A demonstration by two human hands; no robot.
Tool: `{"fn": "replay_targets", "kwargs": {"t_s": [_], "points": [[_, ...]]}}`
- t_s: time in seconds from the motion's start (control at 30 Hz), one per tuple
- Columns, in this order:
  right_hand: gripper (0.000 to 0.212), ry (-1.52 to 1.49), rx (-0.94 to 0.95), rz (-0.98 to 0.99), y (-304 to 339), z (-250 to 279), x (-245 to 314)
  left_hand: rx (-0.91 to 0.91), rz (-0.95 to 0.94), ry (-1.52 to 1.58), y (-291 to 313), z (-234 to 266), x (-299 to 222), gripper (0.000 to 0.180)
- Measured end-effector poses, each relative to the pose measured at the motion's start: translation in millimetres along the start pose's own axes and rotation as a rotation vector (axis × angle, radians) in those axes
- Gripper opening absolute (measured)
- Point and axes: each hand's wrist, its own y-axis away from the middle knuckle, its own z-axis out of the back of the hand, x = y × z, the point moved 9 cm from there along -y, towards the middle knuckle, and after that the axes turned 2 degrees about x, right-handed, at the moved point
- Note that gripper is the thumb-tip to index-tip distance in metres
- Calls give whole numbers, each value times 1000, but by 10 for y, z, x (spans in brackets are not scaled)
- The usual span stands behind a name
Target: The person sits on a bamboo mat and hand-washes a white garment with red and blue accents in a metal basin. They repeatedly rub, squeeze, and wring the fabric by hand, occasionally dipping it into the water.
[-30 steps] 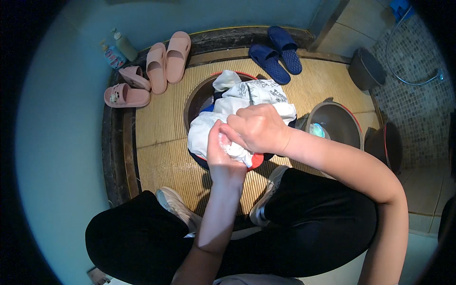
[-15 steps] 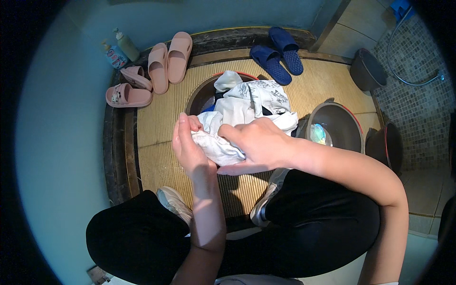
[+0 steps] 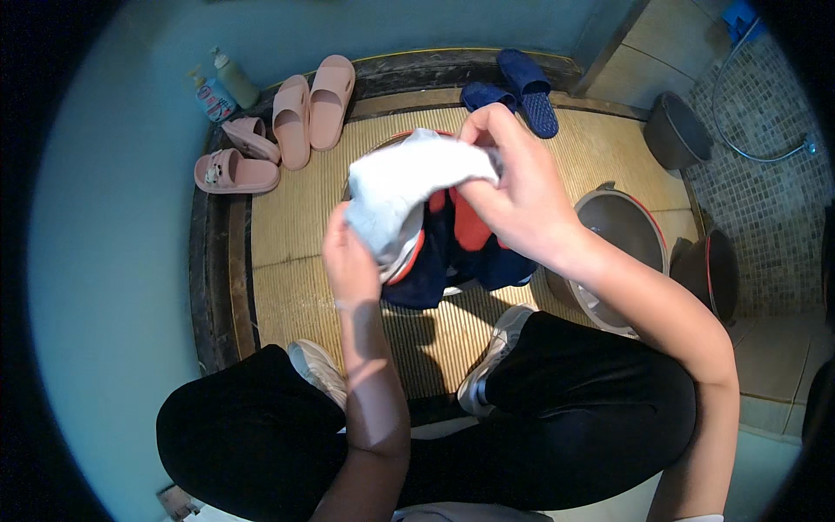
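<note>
A white sock-shaped cloth (image 3: 409, 178), blurred by motion, is stretched in a bent arc between my two hands. My left hand (image 3: 352, 265) grips its lower left end, and its fingers are partly hidden behind the fabric. At the other end, my right hand (image 3: 522, 191) pinches the cloth between thumb and fingers. Below hangs or lies a pile of dark navy clothes (image 3: 417, 283) with a red-orange patch (image 3: 471, 224). The pile covers most of a round basin (image 3: 400, 137), whose far rim shows behind the white cloth.
A brown bucket (image 3: 644, 209) with a red rim stands right, partly behind my forearm. Two more dark buckets (image 3: 677, 130) (image 3: 709, 274) stand beyond it. Pink slippers (image 3: 330, 104), blue slippers (image 3: 529, 91) and pump bottles (image 3: 233, 80) line the far edge of the ribbed mat (image 3: 291, 235).
My right hand has moved up and away from my left, spreading the white cloth that was bunched between them. The white printed garment over the basin no longer shows; navy and red-orange clothes do.
</note>
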Motion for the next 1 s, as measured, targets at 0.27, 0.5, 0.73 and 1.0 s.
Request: {"fn": "replay_targets", "kwargs": {"t_s": [0.27,0.5,0.73,1.0], "points": [[18,-163,742,-318,391,-613,-235,113,-17,802,-49,143,-148,19],[16,-549,258,-400,228,-342,-498,187,201,871,70,-67,-75,34],[60,-518,44,-327,215,-195,-397,385,236,997,215,-520,-121,57],[59,178,384,179,374,-502,270,230,355,992,145,-404,191,61]]}}
